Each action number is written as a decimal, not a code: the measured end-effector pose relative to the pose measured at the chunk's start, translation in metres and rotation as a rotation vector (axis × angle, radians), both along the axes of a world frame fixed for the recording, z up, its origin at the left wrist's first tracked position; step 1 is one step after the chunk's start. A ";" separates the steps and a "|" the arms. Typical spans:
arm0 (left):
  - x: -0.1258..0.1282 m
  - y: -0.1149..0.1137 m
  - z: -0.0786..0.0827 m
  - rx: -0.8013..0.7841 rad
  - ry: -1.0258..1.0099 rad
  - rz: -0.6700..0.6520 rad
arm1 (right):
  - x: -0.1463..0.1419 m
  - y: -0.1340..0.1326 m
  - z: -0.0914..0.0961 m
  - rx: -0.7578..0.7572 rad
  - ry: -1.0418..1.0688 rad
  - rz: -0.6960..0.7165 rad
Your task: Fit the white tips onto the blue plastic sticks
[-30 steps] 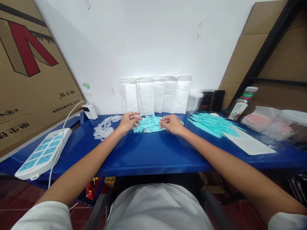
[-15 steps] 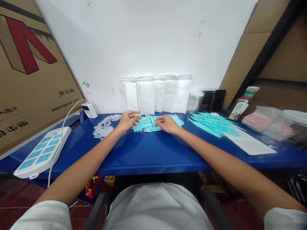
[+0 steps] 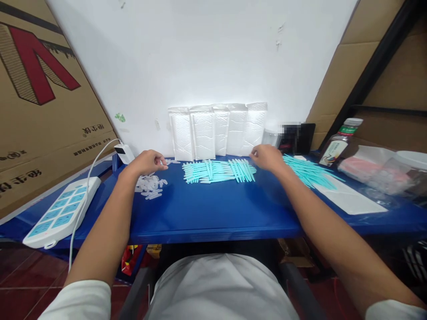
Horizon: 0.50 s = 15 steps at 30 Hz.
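Note:
On the blue table [image 3: 213, 213] a row of teal plastic sticks [image 3: 218, 170] lies in the middle. My left hand [image 3: 147, 162] hovers over a heap of small white caps [image 3: 150, 184] at the left, fingers curled in a pinch; what they hold is too small to make out. My right hand [image 3: 268, 158] is over the near end of a larger pile of teal sticks [image 3: 308, 171] at the right, fingers curled, contents hidden.
White padded envelopes [image 3: 218, 131] lean on the wall behind the sticks. A white power strip [image 3: 56, 213] and charger [image 3: 124, 153] lie at the left. A bottle [image 3: 338, 142], plastic bags [image 3: 376, 171] and a flat white envelope [image 3: 347, 198] sit at the right. Cardboard stands on both sides.
Both hands left the middle row of sticks. The left went left to the white caps, the right went right to the larger teal pile.

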<state>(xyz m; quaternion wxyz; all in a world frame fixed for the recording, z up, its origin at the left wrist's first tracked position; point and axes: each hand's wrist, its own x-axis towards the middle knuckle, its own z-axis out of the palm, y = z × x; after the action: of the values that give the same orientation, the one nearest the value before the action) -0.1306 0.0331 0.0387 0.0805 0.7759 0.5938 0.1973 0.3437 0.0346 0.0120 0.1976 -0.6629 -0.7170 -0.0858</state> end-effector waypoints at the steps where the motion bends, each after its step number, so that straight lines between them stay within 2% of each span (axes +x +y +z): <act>1: -0.005 -0.001 0.003 -0.069 0.005 -0.017 | 0.012 0.002 0.002 -0.077 -0.047 -0.063; 5: -0.010 -0.004 0.008 -0.332 0.095 -0.065 | 0.052 0.008 0.009 -0.392 -0.119 -0.250; 10: -0.004 0.001 -0.002 -0.497 0.193 -0.047 | 0.074 0.012 0.011 -0.574 -0.159 -0.197; 15: 0.000 0.006 -0.013 -0.495 0.188 -0.058 | 0.068 0.008 0.011 -0.650 -0.223 -0.150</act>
<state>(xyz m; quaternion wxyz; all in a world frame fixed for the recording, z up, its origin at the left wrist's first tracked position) -0.1303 0.0386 0.0260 0.2179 0.7643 0.6063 -0.0291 0.4118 0.0425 0.0227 -0.1101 -0.7285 -0.6734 0.0606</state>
